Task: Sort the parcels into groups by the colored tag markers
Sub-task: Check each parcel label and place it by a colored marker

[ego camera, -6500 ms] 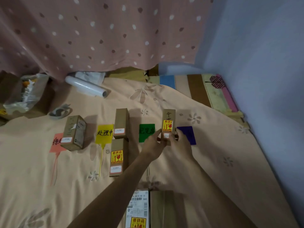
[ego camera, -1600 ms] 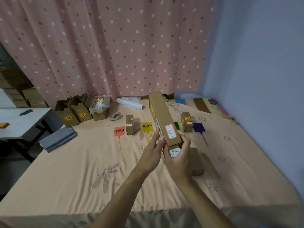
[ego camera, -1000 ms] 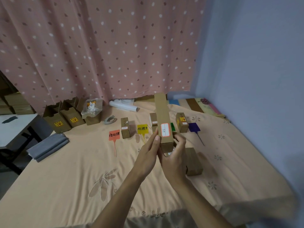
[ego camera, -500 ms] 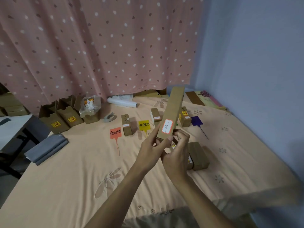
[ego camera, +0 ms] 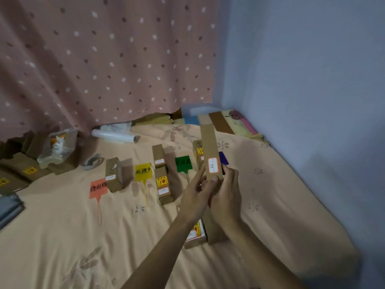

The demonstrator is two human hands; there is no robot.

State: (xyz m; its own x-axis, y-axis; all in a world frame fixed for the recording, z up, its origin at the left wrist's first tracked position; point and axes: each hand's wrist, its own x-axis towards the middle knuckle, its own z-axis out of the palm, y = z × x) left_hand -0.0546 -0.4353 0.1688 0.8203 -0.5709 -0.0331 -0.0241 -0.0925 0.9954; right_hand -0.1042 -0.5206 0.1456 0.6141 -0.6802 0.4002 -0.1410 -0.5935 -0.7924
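Observation:
Both hands hold a long brown parcel (ego camera: 210, 151) upright over the bed, its white red-edged label facing me. My left hand (ego camera: 196, 189) grips its lower left side, my right hand (ego camera: 226, 193) its lower right. On the sheet lie a red tag (ego camera: 98, 187), a yellow tag (ego camera: 143, 171), a green tag (ego camera: 183, 163) and a blue tag (ego camera: 223, 158), partly hidden by the parcel. One box (ego camera: 113, 174) stands by the red tag, two boxes (ego camera: 159, 155) (ego camera: 164, 185) right of the yellow tag, one box (ego camera: 198, 152) between green and blue.
Two more parcels (ego camera: 196, 232) lie on the sheet under my forearms. A plastic roll (ego camera: 115, 136), a tape roll (ego camera: 92, 162) and open cartons (ego camera: 25, 163) sit at the back left by the dotted curtain. A blue wall (ego camera: 312, 101) bounds the bed on the right.
The view has dropped and moved closer to the tags. The long parcel has swung from leaning right to nearly upright, and sits farther forward, over the green and blue tags.

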